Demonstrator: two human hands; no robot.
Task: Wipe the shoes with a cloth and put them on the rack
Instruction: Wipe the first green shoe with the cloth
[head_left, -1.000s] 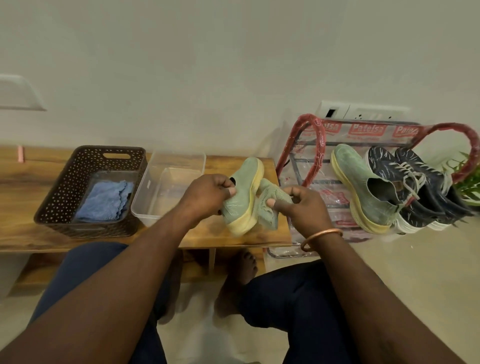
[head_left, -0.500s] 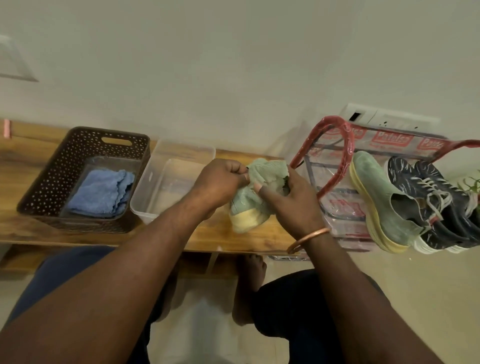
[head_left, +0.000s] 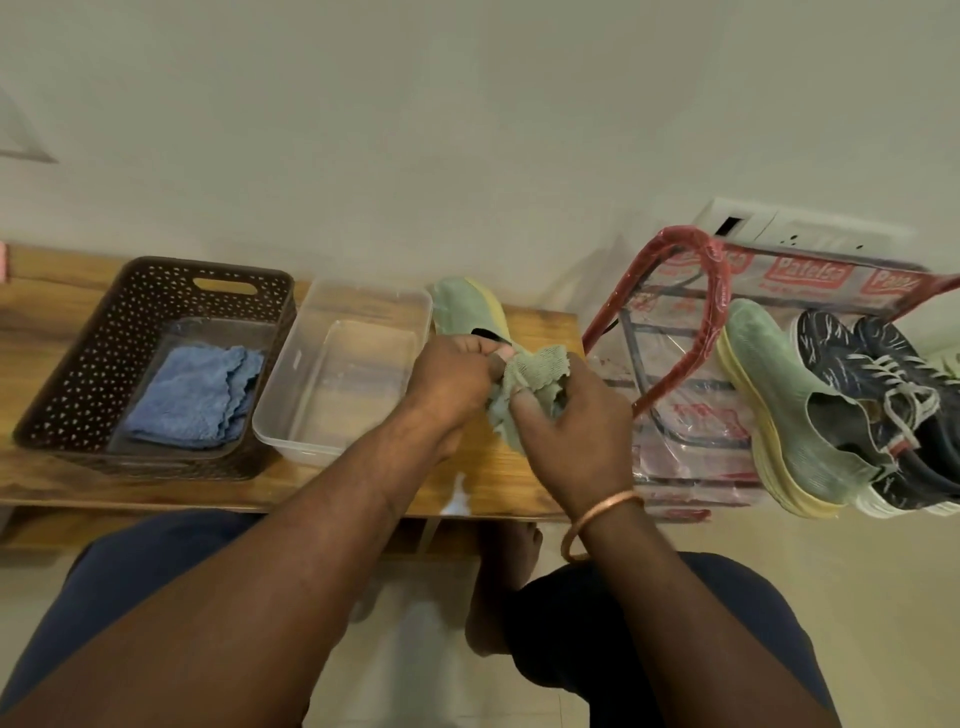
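Head view: your left hand (head_left: 457, 376) grips the green shoe (head_left: 462, 306) (toe toward 12 o'clock) above the bench (head_left: 156, 491). Your right hand (head_left: 571, 421) pinches the green cloth (head_left: 537, 371) against it. At 3 o'clock, the rack (head_left: 711, 291) holds the other green shoe (head_left: 779, 395).

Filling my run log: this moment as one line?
step: wiping | left hand: grips green shoe | right hand: holds green cloth against it | rack: second green shoe, dark sneakers | blue cloth: in basket

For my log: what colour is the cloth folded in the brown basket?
The folded cloth is blue; the head view shows it.
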